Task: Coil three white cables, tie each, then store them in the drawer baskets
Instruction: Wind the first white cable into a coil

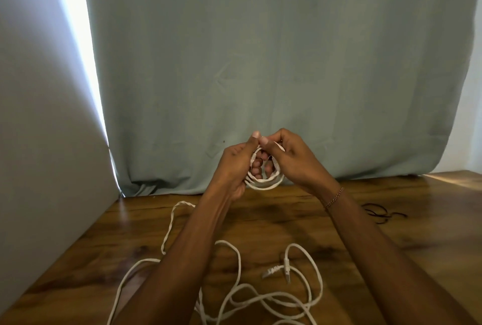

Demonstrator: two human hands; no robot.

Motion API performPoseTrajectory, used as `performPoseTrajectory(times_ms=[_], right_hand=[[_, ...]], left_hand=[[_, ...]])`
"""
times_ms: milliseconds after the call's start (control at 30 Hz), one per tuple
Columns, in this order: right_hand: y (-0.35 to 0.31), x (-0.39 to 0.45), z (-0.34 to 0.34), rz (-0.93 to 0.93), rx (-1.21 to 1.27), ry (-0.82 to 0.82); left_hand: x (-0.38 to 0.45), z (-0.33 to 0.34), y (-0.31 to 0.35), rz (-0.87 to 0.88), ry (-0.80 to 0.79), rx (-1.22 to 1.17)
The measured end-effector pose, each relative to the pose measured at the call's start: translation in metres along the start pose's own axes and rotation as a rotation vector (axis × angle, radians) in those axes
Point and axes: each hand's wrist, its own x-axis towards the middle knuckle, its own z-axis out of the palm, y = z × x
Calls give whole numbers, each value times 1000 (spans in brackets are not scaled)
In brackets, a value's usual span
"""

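Coil (pixel 263 170) one forming, pinched by left hand (pixel 236 165) and right hand (pixel 292 160); loose cables (pixel 260 296) at surface (pixel 391 259) near edge, untied.

No readable text, label, brand, number or sign shows on anything in this view.

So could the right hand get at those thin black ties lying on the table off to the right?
Probably yes. The black ties lie in the open on the table, with nothing over them, on the right hand's own side. But that hand grips the coiled white cable with the left hand, so it must let go first.
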Motion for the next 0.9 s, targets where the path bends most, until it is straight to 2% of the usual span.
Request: performPoseTrajectory(times_ms=[100,233,367,433,600,900], right_hand=[[-1,-4,4,-66,-50,36],[1,-6,13,-107,35,105],[-1,-7,25,41,429,216],[-2,-7,30,123,593,220],[0,-4,31,231,710,111],[4,-10,35,134,517,53]], left_hand=[[-1,-2,2,-47,-60,-66],[2,-7,3,-119,-137,-254],[6,-9,3,-143,-193,-265],[8,-12,2,-190,-250,-270],[7,-23,4,-288,-300,-338],[7,-32,6,-263,-258,-270]])
